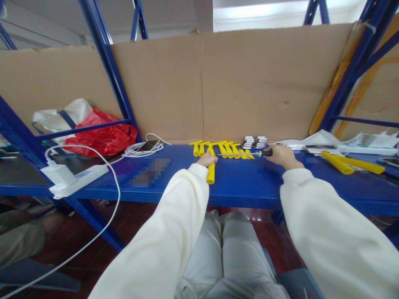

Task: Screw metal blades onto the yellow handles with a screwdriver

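My left hand [208, 159] is closed around a yellow T-shaped plastic piece [211, 173], whose round tube end points toward me over the blue shelf [243, 180]. In my right hand [281, 157] is the black handle of a screwdriver [265, 153]. Its long thin shaft runs left, and the tip comes close to my left hand; whether it touches the piece I cannot tell. Behind the shaft lies a row of similar yellow pieces [230, 150], with several smaller yellow bits at its right end. A stack of small white-and-black parts [254, 142] sits behind those.
Two yellow tubes [338, 162] lie at the right, near a white power strip [358, 148]. On the left are a red plastic bag [102, 131], a coiled white cable [140, 150] and another power strip [81, 180]. Cardboard [249, 83] walls the back between blue posts.
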`<state>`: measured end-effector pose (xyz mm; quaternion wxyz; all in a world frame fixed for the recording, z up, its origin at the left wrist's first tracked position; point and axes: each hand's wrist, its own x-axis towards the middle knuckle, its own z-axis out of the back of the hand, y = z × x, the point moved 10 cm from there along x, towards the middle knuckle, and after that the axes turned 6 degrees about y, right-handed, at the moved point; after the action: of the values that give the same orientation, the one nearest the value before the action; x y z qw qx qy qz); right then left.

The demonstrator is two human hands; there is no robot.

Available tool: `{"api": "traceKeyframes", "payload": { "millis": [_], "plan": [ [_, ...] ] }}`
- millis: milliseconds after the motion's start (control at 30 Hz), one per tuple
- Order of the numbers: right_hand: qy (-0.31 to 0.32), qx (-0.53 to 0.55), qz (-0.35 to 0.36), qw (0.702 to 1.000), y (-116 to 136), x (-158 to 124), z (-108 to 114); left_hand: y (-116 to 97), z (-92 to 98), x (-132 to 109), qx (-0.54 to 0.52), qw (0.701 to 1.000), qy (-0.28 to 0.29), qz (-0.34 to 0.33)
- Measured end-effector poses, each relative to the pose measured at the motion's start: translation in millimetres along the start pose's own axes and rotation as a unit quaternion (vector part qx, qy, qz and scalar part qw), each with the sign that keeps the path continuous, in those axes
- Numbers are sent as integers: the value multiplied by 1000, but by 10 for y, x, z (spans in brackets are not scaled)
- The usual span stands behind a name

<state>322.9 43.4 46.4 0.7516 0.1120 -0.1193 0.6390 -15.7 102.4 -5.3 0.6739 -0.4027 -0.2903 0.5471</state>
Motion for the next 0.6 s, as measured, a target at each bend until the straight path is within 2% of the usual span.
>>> {"api": "traceKeyframes", "payload": {
  "millis": [333,600],
  "plan": [
    [-27,14,42,999,-7,65,-26,25,-18,-7,-18,1000,8,23],
    [15,1,-30,999,33,-109,102,29,-11,0,-4,1000,4,23]
  ]
}}
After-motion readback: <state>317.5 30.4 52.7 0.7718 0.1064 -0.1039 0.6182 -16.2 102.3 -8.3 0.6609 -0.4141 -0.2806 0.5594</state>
